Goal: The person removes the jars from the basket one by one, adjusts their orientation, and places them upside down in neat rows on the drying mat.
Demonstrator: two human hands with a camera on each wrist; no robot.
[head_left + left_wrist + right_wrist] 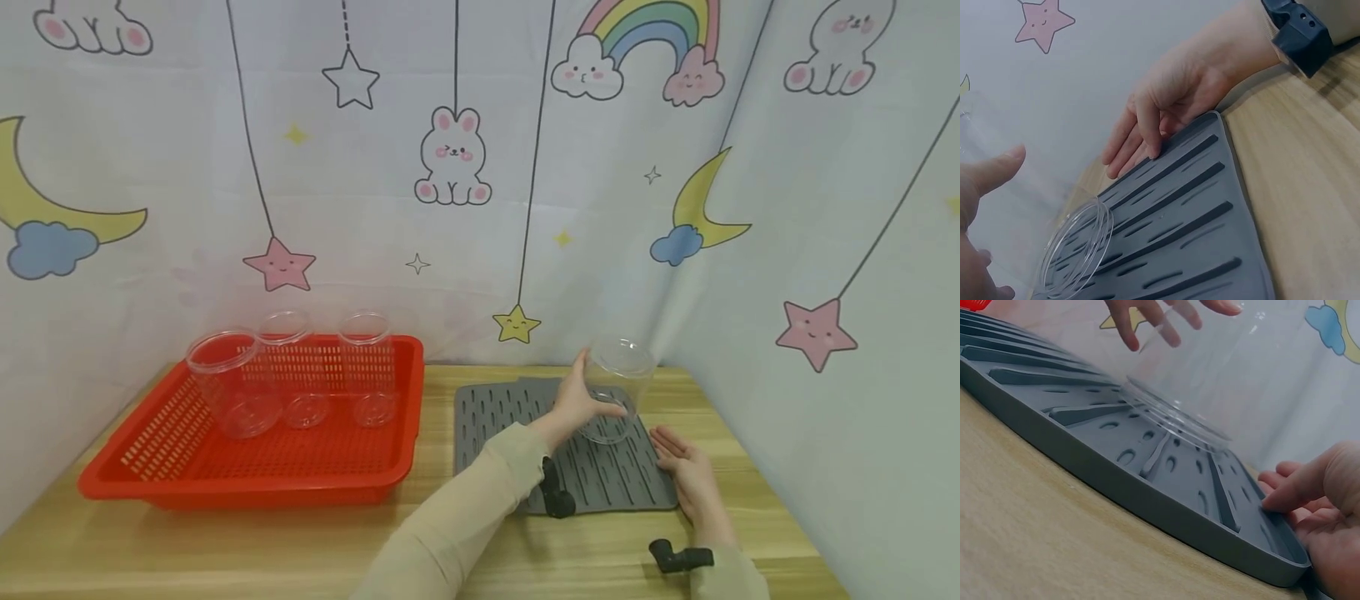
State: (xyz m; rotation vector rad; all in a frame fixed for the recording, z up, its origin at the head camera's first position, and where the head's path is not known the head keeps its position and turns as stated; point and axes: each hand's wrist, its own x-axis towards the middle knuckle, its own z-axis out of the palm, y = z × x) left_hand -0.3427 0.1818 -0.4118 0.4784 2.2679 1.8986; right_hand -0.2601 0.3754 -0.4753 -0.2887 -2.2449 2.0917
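My left hand [573, 402] grips a clear plastic jar [628, 377] by its side, thumb across the front and fingers behind. The jar is over the right part of a grey ridged drying mat [495, 417]. In the right wrist view its round base [1175, 415] is at the mat, slightly tilted; whether it fully rests there I cannot tell. My right hand [696, 483] is beside the mat's right edge. Its thumb touches the mat's rim in the right wrist view, while the other fingers extend loosely outside the edge.
On the left stands a red plastic basket [300, 482] with slotted walls. Several clear jars [367, 367] stand in it, one leaning. Wooden table surface [435, 533] shows around the mat. A printed white cloth [390, 225] hangs behind and along the sides.
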